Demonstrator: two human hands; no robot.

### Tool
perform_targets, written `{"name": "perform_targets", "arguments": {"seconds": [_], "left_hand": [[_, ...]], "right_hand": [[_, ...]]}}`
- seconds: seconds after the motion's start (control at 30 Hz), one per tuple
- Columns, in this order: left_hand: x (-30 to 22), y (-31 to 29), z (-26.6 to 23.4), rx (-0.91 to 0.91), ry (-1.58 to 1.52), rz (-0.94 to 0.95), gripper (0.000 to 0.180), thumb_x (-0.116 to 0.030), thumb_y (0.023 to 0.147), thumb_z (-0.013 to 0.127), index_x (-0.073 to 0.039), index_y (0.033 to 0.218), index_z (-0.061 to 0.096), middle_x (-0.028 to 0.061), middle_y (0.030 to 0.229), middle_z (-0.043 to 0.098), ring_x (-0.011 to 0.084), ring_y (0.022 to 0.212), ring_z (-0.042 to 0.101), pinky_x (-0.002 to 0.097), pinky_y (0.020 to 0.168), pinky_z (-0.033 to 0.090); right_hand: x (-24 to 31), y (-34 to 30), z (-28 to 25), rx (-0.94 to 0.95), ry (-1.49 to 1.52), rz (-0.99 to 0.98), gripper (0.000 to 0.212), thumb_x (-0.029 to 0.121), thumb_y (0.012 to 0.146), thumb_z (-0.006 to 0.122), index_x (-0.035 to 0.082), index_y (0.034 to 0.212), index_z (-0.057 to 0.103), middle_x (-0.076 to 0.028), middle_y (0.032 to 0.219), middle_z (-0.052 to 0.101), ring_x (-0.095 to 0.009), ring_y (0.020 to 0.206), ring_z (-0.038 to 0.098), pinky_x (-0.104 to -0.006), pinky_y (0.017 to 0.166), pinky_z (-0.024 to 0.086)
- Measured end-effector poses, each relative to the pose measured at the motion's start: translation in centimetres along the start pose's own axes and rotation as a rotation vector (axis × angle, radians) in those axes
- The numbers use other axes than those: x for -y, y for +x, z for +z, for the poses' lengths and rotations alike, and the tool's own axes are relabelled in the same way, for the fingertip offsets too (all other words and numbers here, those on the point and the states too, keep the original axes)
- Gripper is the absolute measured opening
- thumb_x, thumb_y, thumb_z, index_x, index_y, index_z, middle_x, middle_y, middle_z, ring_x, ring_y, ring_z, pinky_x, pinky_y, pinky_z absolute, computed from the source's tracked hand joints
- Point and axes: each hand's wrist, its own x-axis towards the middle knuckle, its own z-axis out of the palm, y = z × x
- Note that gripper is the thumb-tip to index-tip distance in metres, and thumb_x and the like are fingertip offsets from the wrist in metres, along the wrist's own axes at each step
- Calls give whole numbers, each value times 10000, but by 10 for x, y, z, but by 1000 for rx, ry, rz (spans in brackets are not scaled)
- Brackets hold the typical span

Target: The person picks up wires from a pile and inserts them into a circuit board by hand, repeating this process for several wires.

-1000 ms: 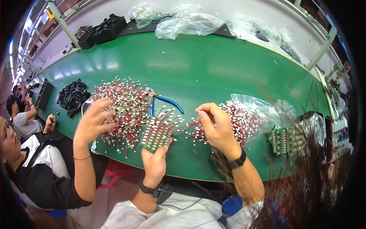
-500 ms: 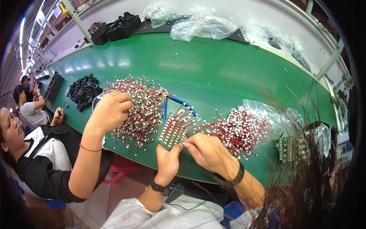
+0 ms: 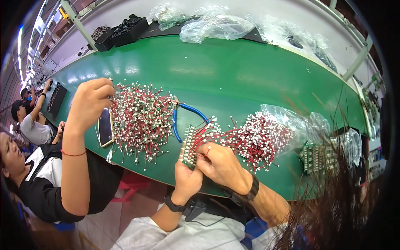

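My left hand point(image 3: 187, 180) grips the lower end of a green circuit board point(image 3: 188, 139), thumb in front. The board stands tilted, nearly edge-on, and rows of small white connectors with red wires fan out to its right. Against the board's lower right side, my right hand point(image 3: 223, 163) is closed in a pinch. A short red wire point(image 3: 206, 152) with a white end pokes out between its fingers; their tips are partly hidden. Just right of the board lies a heap of red wires with white connectors point(image 3: 259, 143). Blue-handled cutters point(image 3: 194, 110) rest behind the board.
A bigger heap of wired connectors point(image 3: 139, 118) lies to the left, beside a phone point(image 3: 106, 127). A co-worker's raised hand point(image 3: 91, 100) is above it. More boards point(image 3: 318, 158) and a clear plastic bag point(image 3: 287, 129) lie at right. Black bins point(image 3: 130, 34) and bags line the back.
My hands have turned the board from face-up to nearly edge-on, and my right hand has shifted slightly up along it. The co-worker's hand has lifted away from the left heap, uncovering the phone.
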Motion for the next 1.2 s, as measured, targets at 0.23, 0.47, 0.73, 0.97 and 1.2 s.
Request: {"name": "perform_targets", "arguments": {"seconds": [0.23, 0.47, 0.73, 0.97, 1.2], "left_hand": [[-6, -2, 3, -50, 119, 22, 165, -45, 948, 636, -2, 1108, 635, 33, 1022, 652, 104, 938, 589, 281, 803, 499], [6, 2, 0, -57, -25, -15, 262, 26, 922, 572, 49, 1179, 621, 97, 923, 717, 125, 835, 636, 311, 740, 523], [11, -4, 1, -154, 83, 70, 272, 70, 920, 533, 48, 1179, 615, 132, 919, 699, 164, 814, 650, 313, 745, 517], [16, -5, -16, 0, 137, 11, 266, 48, 927, 526, 49, 1172, 631, 104, 918, 700, 157, 856, 656, 298, 774, 512], [0, 2, -32, -106, -279, -124, 367, 127, 905, 509, 86, 1263, 573, 128, 1228, 659, 203, 1128, 655, 385, 1053, 510]], "right_hand": [[9, -2, 1, 10, -128, 20, 127, 38, 805, 692, 12, 903, 615, -166, 765, 642, -374, 620, 648, -434, 521, 517], [10, -3, 5, -14, -200, -39, 123, 44, 824, 690, 24, 913, 609, -142, 735, 624, -355, 596, 636, -423, 510, 515], [7, -5, 6, 71, -249, -41, 31, 12, 852, 589, 12, 882, 581, -143, 797, 616, -335, 682, 650, -417, 616, 557], [3, 3, -5, 54, -146, 15, 25, 38, 869, 609, 26, 889, 619, -146, 820, 658, -348, 717, 661, -433, 616, 547], [-29, 21, -57, -104, -532, 55, 135, 80, 816, 744, 60, 947, 717, -110, 795, 613, -301, 773, 595, -399, 692, 502]]}}
